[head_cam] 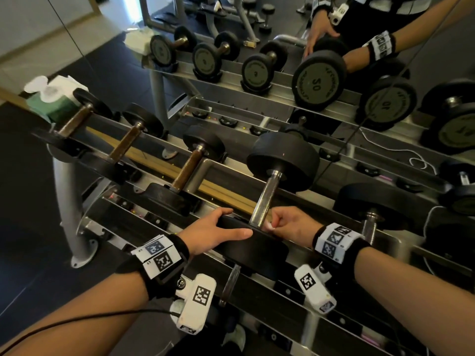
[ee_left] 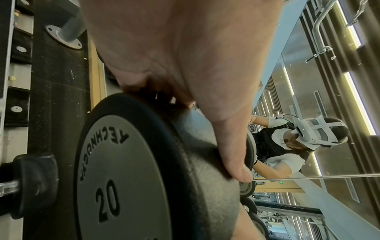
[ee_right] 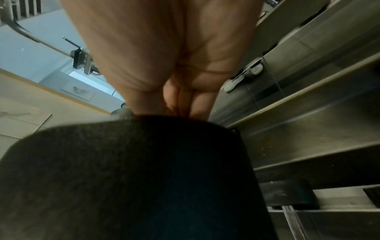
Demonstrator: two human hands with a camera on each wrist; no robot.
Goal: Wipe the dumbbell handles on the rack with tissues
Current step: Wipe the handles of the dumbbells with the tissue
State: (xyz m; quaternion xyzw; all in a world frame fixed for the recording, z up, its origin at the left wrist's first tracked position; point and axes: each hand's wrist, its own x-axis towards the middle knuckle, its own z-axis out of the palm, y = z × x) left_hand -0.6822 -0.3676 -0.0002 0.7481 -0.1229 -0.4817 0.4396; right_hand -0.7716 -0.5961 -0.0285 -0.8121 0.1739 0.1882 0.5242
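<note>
**Matt rubber, bright steel, soft paper**

The dumbbell [head_cam: 270, 191] under the hands has matt black heads with a fine grainy, rubbery skin, and a smooth grey end plate [ee_left: 121, 175] with raised lettering. Its handle [head_cam: 264, 199] is shiny silvery metal, roughly knurled. The handles nearer the rack's left end [head_cam: 74, 122] look dull brown, like tarnished metal. The rack [head_cam: 259, 95] is brushed grey metal with a soft sheen. A scrap of white tissue [head_cam: 268, 226] looks soft and matt. The tissue pack [head_cam: 51, 98] is glossy green plastic.
</note>
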